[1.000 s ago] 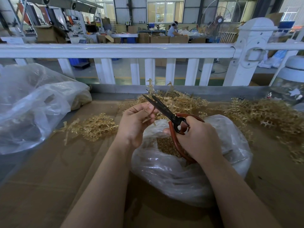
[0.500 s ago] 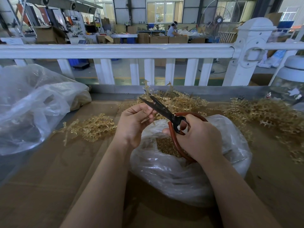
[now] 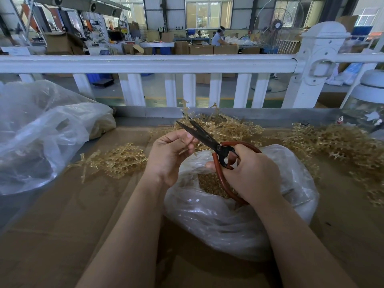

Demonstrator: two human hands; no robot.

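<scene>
Head view: my left hand point(image 3: 169, 156) pinches a gold plastic sprig point(image 3: 192, 145) between curled fingers; my right hand point(image 3: 252, 173) grips red-handled scissors point(image 3: 209, 140), blades parted.

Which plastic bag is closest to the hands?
The clear bag in the middle: the left hand, pinching a gold twig, and the right hand, gripping the scissors, are right by it. The other bag lies off at the left.
</scene>
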